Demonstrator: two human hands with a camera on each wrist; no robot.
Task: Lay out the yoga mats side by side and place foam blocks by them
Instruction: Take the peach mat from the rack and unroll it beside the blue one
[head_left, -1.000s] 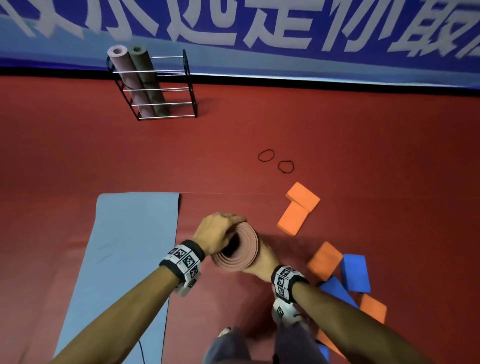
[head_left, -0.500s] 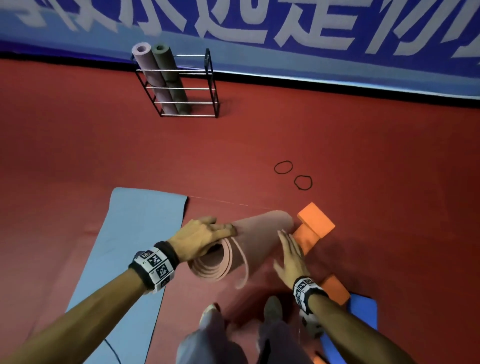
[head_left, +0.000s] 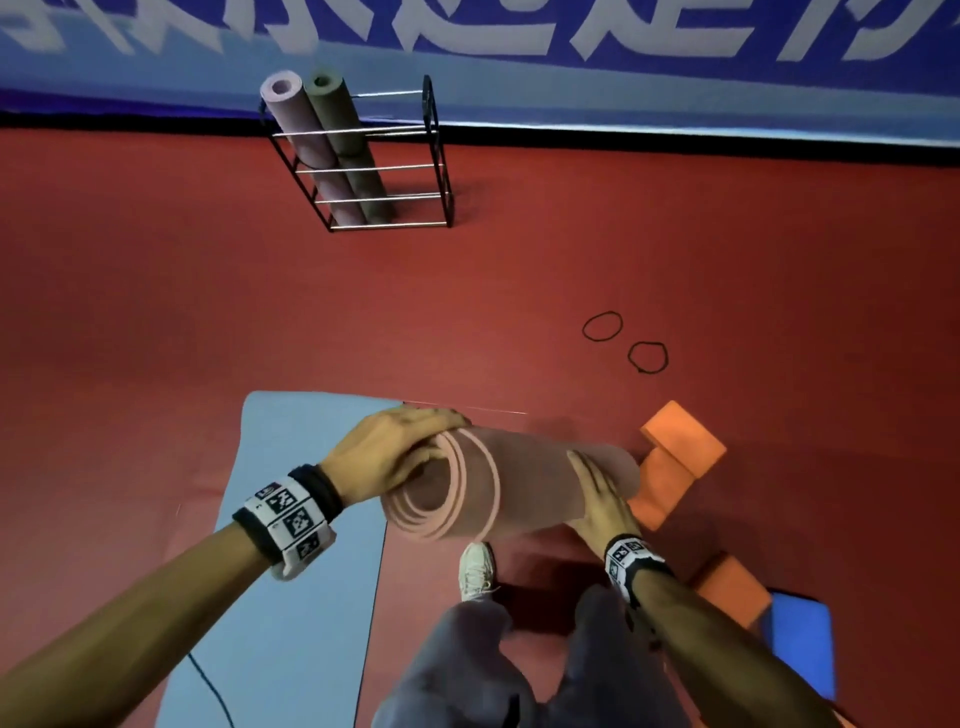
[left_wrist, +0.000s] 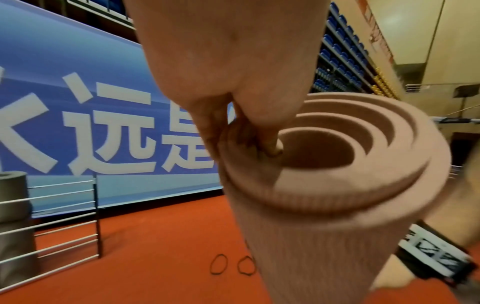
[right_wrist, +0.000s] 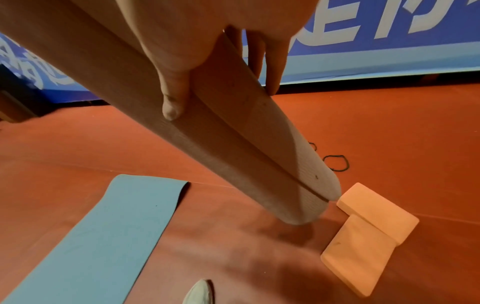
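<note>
The rolled pink foam yoga mat (head_left: 524, 488) sits at centre frame in the head view, held off the red floor (head_left: 156, 312), its long axis running from lower left to upper right, the spiral end toward the camera. The left hand (head_left: 387, 452) grips that near end, thumb hooked inside the coil. The right hand (head_left: 597, 499) lies along the roll's side, fingers nearly straight. The far end points at two stacked orange foam blocks (head_left: 675, 462). An unrolled light-blue yoga mat (head_left: 291, 571) lies at lower left.
</note>
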